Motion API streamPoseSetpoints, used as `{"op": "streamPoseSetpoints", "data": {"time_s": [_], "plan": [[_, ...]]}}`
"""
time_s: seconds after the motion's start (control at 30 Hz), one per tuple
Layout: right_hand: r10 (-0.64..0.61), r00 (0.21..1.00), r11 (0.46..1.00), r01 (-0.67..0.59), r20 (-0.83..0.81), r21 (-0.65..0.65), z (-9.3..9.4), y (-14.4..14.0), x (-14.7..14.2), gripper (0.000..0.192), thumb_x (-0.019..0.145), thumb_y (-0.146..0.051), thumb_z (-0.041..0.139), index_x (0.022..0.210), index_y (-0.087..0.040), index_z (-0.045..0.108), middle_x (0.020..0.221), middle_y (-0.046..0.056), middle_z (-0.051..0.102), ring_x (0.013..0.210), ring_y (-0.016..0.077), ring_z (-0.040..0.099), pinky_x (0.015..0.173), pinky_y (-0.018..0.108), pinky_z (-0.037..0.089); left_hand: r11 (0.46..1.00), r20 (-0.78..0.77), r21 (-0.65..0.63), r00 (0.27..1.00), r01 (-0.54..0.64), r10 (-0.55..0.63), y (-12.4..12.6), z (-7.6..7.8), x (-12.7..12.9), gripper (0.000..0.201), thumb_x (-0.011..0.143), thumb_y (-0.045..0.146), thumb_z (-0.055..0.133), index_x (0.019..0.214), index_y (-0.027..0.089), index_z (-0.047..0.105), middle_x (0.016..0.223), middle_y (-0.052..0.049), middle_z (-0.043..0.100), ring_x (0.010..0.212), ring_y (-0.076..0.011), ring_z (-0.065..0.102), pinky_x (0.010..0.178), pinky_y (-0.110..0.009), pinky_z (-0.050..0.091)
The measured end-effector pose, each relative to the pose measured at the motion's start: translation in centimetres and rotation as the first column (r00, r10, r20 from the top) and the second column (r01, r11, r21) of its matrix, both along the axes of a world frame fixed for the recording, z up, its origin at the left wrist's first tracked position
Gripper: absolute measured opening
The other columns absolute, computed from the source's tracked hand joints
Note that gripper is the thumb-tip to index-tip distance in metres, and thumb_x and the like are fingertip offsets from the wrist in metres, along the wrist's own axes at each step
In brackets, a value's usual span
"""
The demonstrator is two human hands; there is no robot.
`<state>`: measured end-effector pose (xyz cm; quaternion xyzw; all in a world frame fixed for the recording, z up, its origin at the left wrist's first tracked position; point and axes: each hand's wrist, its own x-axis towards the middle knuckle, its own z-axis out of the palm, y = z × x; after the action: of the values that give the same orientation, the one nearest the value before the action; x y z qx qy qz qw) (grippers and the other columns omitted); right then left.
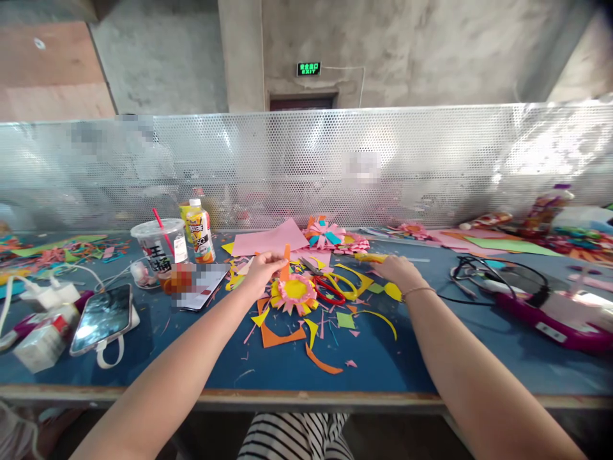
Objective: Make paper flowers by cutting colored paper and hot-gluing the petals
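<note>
Well, the left hand [265, 268] has its fingers pinched on a thin orange paper strip [286, 263], on the far side of a round yellow-and-pink paper flower [294, 291]. The strip could bend if squeezed hard. The red-handled metal scissors [322, 280], just right of the flower, could snag it if bumped. The right hand [398, 275] hides its fingertips, so I can't tell if they grip the long yellow thing [368, 257] there.

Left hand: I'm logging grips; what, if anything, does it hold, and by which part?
The left hand pinches an orange strip, apparently around its middle.
</note>
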<state>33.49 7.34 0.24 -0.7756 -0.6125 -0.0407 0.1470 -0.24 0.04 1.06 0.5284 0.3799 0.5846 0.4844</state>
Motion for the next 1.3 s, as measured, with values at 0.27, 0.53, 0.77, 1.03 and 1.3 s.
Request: {"op": "streamPoseSetpoints", "data": {"time_s": [0.27, 0.53, 0.77, 1.03, 1.3], "plan": [[0.321, 0.941, 0.864, -0.337, 0.106, 0.373, 2.8, -2.3, -5.0, 0.028, 0.078, -0.025, 0.048, 0.103, -0.014, 0.054, 0.108, 0.016, 0.051, 0.106, 0.0306, 0.045, 0.084, 0.046, 0.04, 0.993, 0.158, -0.099, 0.986, 0.061, -0.045, -0.7, 0.5, 0.6, 0.022, 0.052, 0.023, 0.072, 0.069, 0.015, 0.06, 0.062, 0.001, 0.059, 0.051, -0.0075, 0.053, 0.048, -0.019, 0.041], [0.886, 0.377, 0.24, -0.872, 0.271, 0.427, 2.6, -7.9, -15.0, 0.024, 0.085, -0.019, 0.043, 0.107, -0.021, 0.049, 0.099, 0.009, 0.051, 0.089, 0.0192, 0.053, 0.078, 0.037, 0.048, 0.994, 0.267, -0.063, 0.962, 0.085, -0.066, -1.2, 0.8, 1.2, 0.019, 0.052, 0.016, 0.072, 0.066, 0.013, 0.06, 0.061, 0.001, 0.059, 0.055, -0.0071, 0.055, 0.054, -0.018, 0.042], [0.92, 0.287, 0.139, -0.875, 0.266, 0.463, 1.9, -9.4, -16.8, 0.018, 0.089, -0.018, 0.036, 0.096, -0.019, 0.053, 0.098, 0.008, 0.047, 0.094, 0.0163, 0.05, 0.084, 0.033, 0.048, 0.992, 0.272, -0.029, 0.955, 0.126, -0.113, -1.6, 0.7, 1.5, 0.02, 0.051, 0.015, 0.073, 0.066, 0.011, 0.06, 0.059, 0.001, 0.059, 0.052, -0.0062, 0.053, 0.051, -0.017, 0.04], [0.946, 0.301, 0.204, -0.84, 0.119, 0.503, 1.8, -9.1, -16.8, 0.013, 0.085, -0.015, 0.04, 0.086, -0.02, 0.053, 0.093, 0.007, 0.05, 0.086, 0.0165, 0.052, 0.077, 0.033, 0.047, 0.991, 0.248, -0.059, 0.963, 0.123, -0.105, -2.0, 0.9, 1.9, 0.023, 0.051, 0.015, 0.072, 0.066, 0.012, 0.056, 0.062, 0.001, 0.057, 0.056, -0.0075, 0.055, 0.056, -0.02, 0.045], [0.921, 0.347, 0.382, -0.73, -0.174, 0.567, 1.5, -8.8, -17.3, 0.006, 0.08, -0.017, 0.045, 0.079, -0.02, 0.051, 0.079, 0.003, 0.054, 0.07, 0.013, 0.051, 0.063, 0.026, 0.043, 0.997, 0.236, -0.063, 0.971, 0.049, -0.032, -1.7, 0.8, 1.7, 0.02, 0.054, 0.013, 0.07, 0.068, 0.013, 0.055, 0.064, 0.001, 0.058, 0.058, -0.0084, 0.056, 0.058, -0.021, 0.047]]}}
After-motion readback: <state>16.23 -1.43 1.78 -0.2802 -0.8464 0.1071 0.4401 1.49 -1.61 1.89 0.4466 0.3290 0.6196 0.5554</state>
